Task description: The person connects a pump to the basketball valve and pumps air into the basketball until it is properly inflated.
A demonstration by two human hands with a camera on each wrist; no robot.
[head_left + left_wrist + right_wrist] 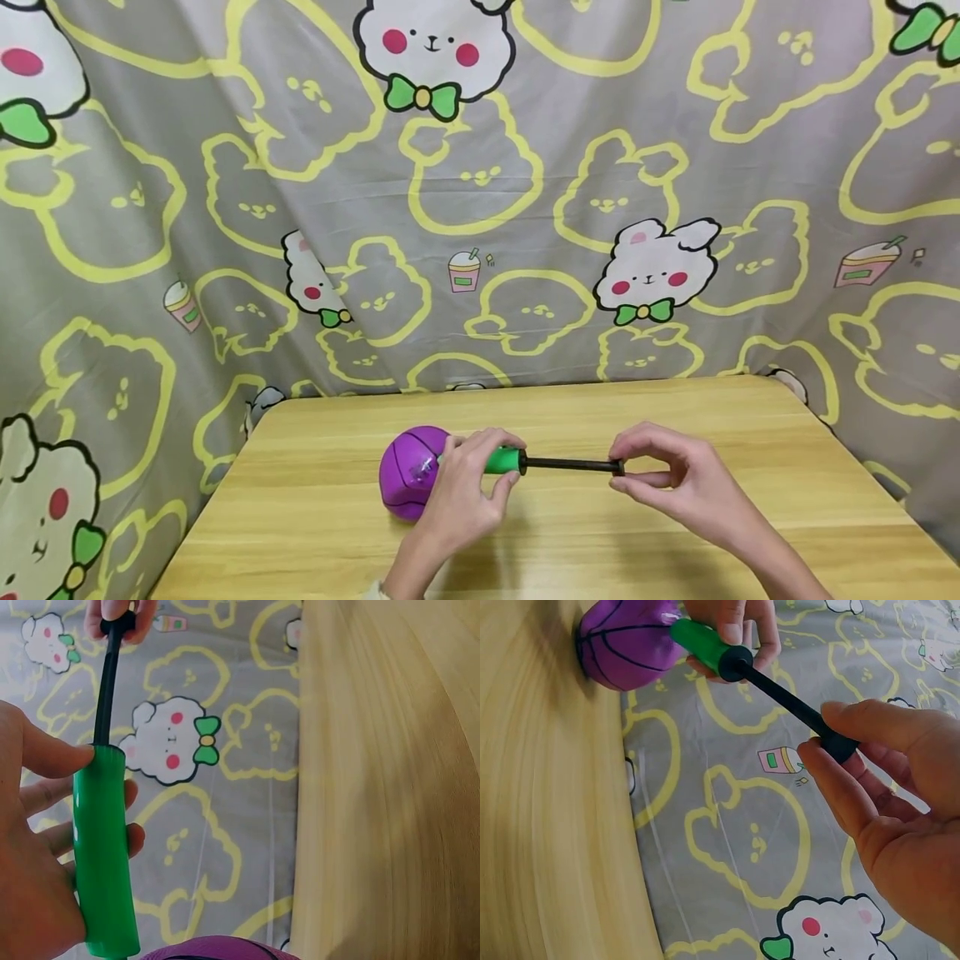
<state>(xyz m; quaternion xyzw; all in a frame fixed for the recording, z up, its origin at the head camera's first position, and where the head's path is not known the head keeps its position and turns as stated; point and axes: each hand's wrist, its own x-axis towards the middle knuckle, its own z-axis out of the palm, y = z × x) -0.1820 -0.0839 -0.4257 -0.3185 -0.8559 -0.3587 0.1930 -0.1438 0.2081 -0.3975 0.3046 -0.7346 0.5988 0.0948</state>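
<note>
Thumb and fingers of the left hand point(467, 493) curl round the green barrel of a pump point(504, 461), the fingers slightly apart; the right hand point(697, 479) pinches the black end knob point(617, 467) between thumb and fingertips. Held above the tabletop, the pump lies nearly level, its long axis crosswise before the person: black rod point(570, 463) to the right, barrel end towards a purple ball point(401, 479) on the left. The left wrist view shows the barrel's length, which the hand partly covers in the head view; the right wrist view shows its far end at the ball, though whether it enters cannot be told. Beyond the wood-grain table point(300, 517) hangs a grey rabbit-patterned curtain point(525, 250).
</note>
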